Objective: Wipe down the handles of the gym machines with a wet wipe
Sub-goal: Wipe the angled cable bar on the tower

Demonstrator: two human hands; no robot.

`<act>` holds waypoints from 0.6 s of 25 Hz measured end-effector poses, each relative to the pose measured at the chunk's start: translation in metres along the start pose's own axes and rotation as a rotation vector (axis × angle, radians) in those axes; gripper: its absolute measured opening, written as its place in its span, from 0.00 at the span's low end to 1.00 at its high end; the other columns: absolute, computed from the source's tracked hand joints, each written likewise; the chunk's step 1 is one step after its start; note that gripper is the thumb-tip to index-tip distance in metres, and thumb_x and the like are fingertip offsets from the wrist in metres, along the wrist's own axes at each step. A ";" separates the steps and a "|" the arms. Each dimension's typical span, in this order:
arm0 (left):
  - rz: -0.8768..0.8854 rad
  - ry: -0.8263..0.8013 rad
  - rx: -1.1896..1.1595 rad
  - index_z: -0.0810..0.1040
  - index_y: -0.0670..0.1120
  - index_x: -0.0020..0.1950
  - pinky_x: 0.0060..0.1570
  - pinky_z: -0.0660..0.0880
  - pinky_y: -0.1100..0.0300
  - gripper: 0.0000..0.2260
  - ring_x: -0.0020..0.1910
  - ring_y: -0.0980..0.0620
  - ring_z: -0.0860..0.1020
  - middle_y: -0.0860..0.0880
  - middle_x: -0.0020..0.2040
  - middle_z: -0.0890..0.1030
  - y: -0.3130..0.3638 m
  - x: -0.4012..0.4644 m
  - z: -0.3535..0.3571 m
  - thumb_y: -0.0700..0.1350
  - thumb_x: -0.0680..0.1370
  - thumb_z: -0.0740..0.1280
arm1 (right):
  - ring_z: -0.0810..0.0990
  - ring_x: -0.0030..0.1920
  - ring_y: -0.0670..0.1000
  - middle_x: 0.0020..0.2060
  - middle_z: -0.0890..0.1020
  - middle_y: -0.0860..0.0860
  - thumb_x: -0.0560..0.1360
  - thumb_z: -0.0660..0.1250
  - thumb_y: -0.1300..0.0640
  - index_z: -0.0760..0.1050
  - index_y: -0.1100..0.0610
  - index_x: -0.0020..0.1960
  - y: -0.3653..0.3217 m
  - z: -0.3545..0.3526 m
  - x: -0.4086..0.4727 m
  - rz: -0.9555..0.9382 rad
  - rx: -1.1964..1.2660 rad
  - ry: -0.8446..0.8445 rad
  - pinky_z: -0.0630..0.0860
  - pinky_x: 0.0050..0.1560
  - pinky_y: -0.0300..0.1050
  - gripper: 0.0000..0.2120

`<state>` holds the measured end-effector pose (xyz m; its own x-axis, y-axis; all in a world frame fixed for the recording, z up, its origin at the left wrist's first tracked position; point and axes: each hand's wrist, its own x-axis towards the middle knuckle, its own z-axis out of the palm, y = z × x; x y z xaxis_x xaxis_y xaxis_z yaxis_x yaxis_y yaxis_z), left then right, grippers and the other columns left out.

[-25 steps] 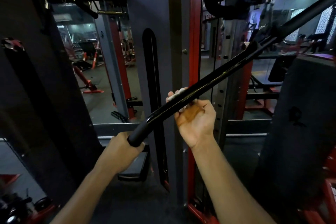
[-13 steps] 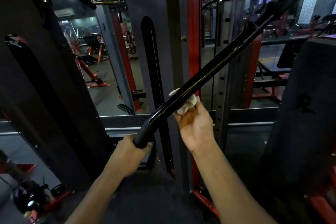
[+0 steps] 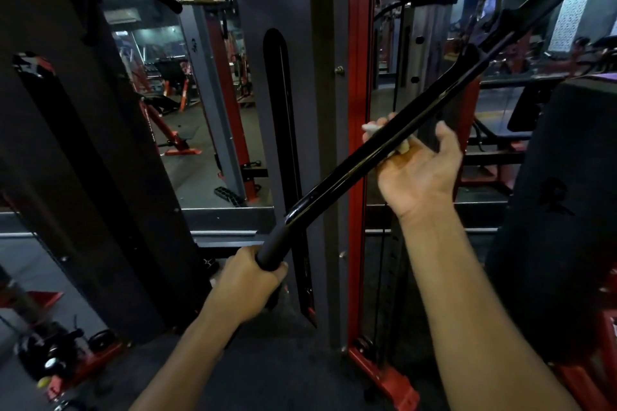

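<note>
Both hands are on my slanted black bar (image 3: 384, 150): left hand (image 3: 248, 287) grips its rubber end low down, right hand (image 3: 417, 173) curls the white wipe (image 3: 400, 147) around it higher up.

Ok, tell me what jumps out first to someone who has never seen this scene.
A long glossy black bar cuts diagonally across the middle, rising toward the upper right. The left hand grips its matte end grip low in the centre, while the right hand wraps a white wet wipe around the bar higher up. Behind them stands a red upright post of the machine.
</note>
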<state>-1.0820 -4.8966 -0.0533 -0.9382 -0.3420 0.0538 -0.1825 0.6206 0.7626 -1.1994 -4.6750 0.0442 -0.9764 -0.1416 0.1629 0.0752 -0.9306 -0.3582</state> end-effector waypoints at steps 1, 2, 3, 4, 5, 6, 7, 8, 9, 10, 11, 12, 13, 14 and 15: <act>0.002 -0.002 -0.004 0.76 0.48 0.40 0.29 0.70 0.60 0.09 0.23 0.57 0.73 0.52 0.28 0.76 0.001 -0.001 0.002 0.47 0.77 0.73 | 0.80 0.50 0.57 0.45 0.79 0.58 0.80 0.57 0.41 0.73 0.63 0.62 -0.008 0.002 0.002 -0.020 0.008 -0.018 0.75 0.66 0.53 0.26; 0.001 -0.007 -0.009 0.77 0.47 0.41 0.27 0.70 0.62 0.08 0.23 0.58 0.73 0.52 0.28 0.76 0.003 -0.001 0.003 0.46 0.77 0.73 | 0.79 0.48 0.56 0.44 0.79 0.57 0.81 0.57 0.41 0.73 0.62 0.62 -0.012 0.003 0.004 -0.031 0.009 -0.031 0.74 0.65 0.53 0.25; 0.001 -0.016 -0.017 0.77 0.46 0.43 0.26 0.69 0.63 0.07 0.22 0.59 0.74 0.52 0.28 0.77 0.004 -0.001 0.004 0.46 0.78 0.73 | 0.80 0.48 0.56 0.43 0.79 0.56 0.81 0.56 0.41 0.72 0.61 0.61 -0.010 0.003 0.001 -0.034 -0.001 -0.031 0.74 0.65 0.52 0.24; 0.003 -0.023 -0.025 0.78 0.46 0.44 0.26 0.70 0.63 0.07 0.22 0.59 0.74 0.52 0.27 0.77 0.005 -0.002 0.006 0.45 0.78 0.73 | 0.80 0.48 0.55 0.43 0.80 0.56 0.82 0.55 0.41 0.73 0.60 0.60 -0.002 0.002 -0.004 -0.033 -0.033 -0.018 0.74 0.64 0.52 0.23; 0.006 -0.029 -0.033 0.78 0.45 0.45 0.26 0.70 0.63 0.06 0.22 0.59 0.74 0.52 0.27 0.77 0.004 -0.003 0.007 0.45 0.78 0.73 | 0.80 0.49 0.55 0.44 0.81 0.55 0.83 0.55 0.40 0.73 0.59 0.61 0.011 -0.001 -0.013 -0.024 -0.081 0.001 0.74 0.64 0.52 0.23; 0.007 -0.032 -0.038 0.78 0.45 0.45 0.26 0.70 0.62 0.06 0.22 0.59 0.74 0.52 0.27 0.77 0.005 -0.004 0.008 0.44 0.78 0.72 | 0.80 0.50 0.55 0.45 0.82 0.55 0.83 0.55 0.40 0.74 0.59 0.62 0.025 -0.005 -0.022 -0.007 -0.131 0.011 0.74 0.64 0.52 0.24; 0.009 -0.035 -0.042 0.78 0.45 0.46 0.27 0.71 0.61 0.05 0.23 0.59 0.74 0.52 0.28 0.77 0.004 -0.004 0.009 0.44 0.78 0.72 | 0.80 0.52 0.55 0.47 0.82 0.56 0.82 0.55 0.39 0.74 0.59 0.64 0.038 -0.008 -0.031 0.018 -0.171 0.008 0.74 0.63 0.51 0.25; 0.009 -0.037 -0.048 0.78 0.44 0.46 0.28 0.71 0.60 0.05 0.23 0.59 0.74 0.51 0.28 0.77 0.004 -0.004 0.010 0.44 0.79 0.72 | 0.80 0.52 0.55 0.47 0.82 0.56 0.82 0.55 0.39 0.74 0.59 0.64 0.045 -0.010 -0.039 0.038 -0.199 -0.003 0.74 0.62 0.51 0.26; 0.007 -0.039 -0.052 0.78 0.44 0.47 0.28 0.72 0.59 0.05 0.23 0.58 0.74 0.51 0.29 0.78 0.004 -0.004 0.011 0.44 0.79 0.72 | 0.80 0.51 0.55 0.47 0.82 0.57 0.81 0.56 0.39 0.74 0.60 0.63 0.046 -0.011 -0.042 0.056 -0.205 -0.011 0.73 0.61 0.50 0.26; 0.008 -0.038 -0.051 0.78 0.44 0.46 0.29 0.72 0.59 0.05 0.23 0.58 0.74 0.51 0.29 0.78 0.004 -0.004 0.011 0.44 0.79 0.72 | 0.80 0.50 0.55 0.46 0.82 0.57 0.81 0.56 0.39 0.74 0.60 0.62 0.041 -0.010 -0.041 0.063 -0.187 -0.009 0.73 0.61 0.51 0.26; 0.010 -0.037 -0.050 0.78 0.45 0.46 0.28 0.72 0.59 0.05 0.23 0.58 0.74 0.51 0.28 0.77 0.004 -0.004 0.012 0.44 0.78 0.72 | 0.80 0.49 0.56 0.46 0.82 0.58 0.80 0.57 0.39 0.74 0.61 0.60 0.034 -0.009 -0.038 0.055 -0.154 0.004 0.73 0.62 0.51 0.26; 0.010 -0.038 -0.045 0.78 0.45 0.45 0.27 0.71 0.59 0.06 0.23 0.58 0.74 0.51 0.27 0.77 0.004 -0.004 0.013 0.45 0.78 0.72 | 0.80 0.49 0.56 0.45 0.81 0.58 0.79 0.58 0.38 0.74 0.61 0.59 0.027 -0.008 -0.032 0.034 -0.120 0.012 0.73 0.64 0.52 0.26; 0.013 -0.039 -0.042 0.78 0.45 0.44 0.27 0.71 0.60 0.06 0.22 0.58 0.73 0.51 0.26 0.76 0.003 -0.004 0.015 0.45 0.78 0.72 | 0.79 0.50 0.57 0.44 0.81 0.58 0.78 0.58 0.38 0.74 0.61 0.58 0.020 -0.006 -0.027 0.010 -0.092 0.017 0.72 0.67 0.52 0.26; 0.018 -0.037 -0.034 0.78 0.45 0.43 0.27 0.71 0.59 0.07 0.22 0.58 0.73 0.51 0.26 0.76 0.003 -0.003 0.017 0.46 0.78 0.72 | 0.78 0.50 0.57 0.43 0.81 0.57 0.78 0.58 0.38 0.73 0.61 0.57 0.016 -0.005 -0.022 -0.007 -0.075 0.012 0.72 0.67 0.53 0.26; 0.019 -0.030 -0.025 0.77 0.46 0.42 0.27 0.71 0.59 0.07 0.22 0.58 0.73 0.51 0.25 0.76 0.002 -0.003 0.019 0.46 0.77 0.72 | 0.78 0.49 0.57 0.42 0.80 0.57 0.78 0.58 0.38 0.73 0.60 0.57 0.016 -0.005 -0.020 -0.015 -0.073 0.005 0.73 0.66 0.53 0.25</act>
<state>-1.0855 -4.8809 -0.0642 -0.9499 -0.3088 0.0488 -0.1579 0.6087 0.7776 -1.1798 -4.6856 0.0306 -0.9783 -0.1261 0.1646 0.0457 -0.9053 -0.4222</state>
